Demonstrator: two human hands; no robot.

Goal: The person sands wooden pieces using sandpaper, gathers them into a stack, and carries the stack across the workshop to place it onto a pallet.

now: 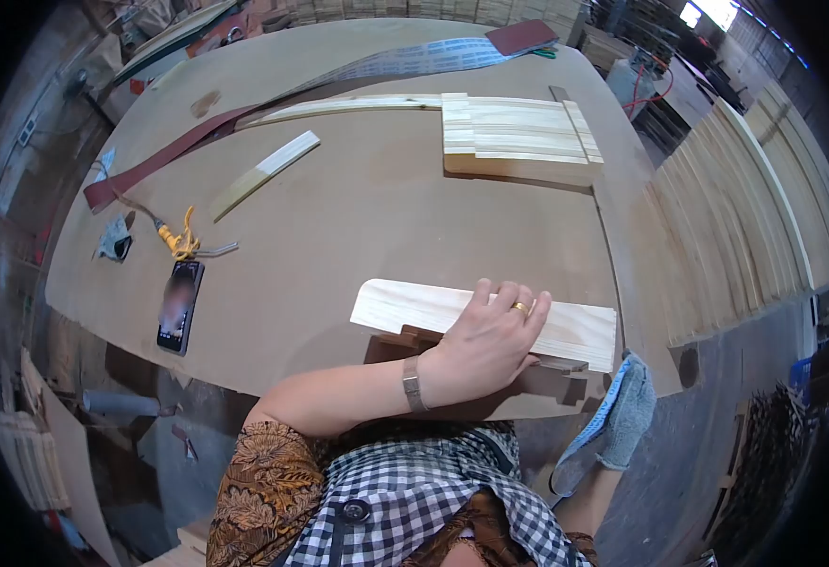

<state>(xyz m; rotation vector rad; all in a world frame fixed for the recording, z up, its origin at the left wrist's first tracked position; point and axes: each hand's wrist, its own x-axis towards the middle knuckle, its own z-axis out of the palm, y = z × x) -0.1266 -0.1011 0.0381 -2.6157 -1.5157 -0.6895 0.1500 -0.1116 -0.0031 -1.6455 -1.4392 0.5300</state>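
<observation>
A pale wooden board with one rounded corner lies near the table's front edge, propped on a brown wooden block. My left hand, bare with a ring and a wristwatch, grips the board from above, fingers over its top and thumb at the near edge. Beyond the board's right end, my right hand wears a grey knit glove. It is closed on a strip of sandpaper with a blue printed backing, which hangs down toward the wrist. The gloved fingertips are partly hidden.
A stack of wooden boards sits at the back right. A long sanding belt curves across the far side. At left lie a phone, a yellow air gun and a loose wood strip. More boards stand off the right edge.
</observation>
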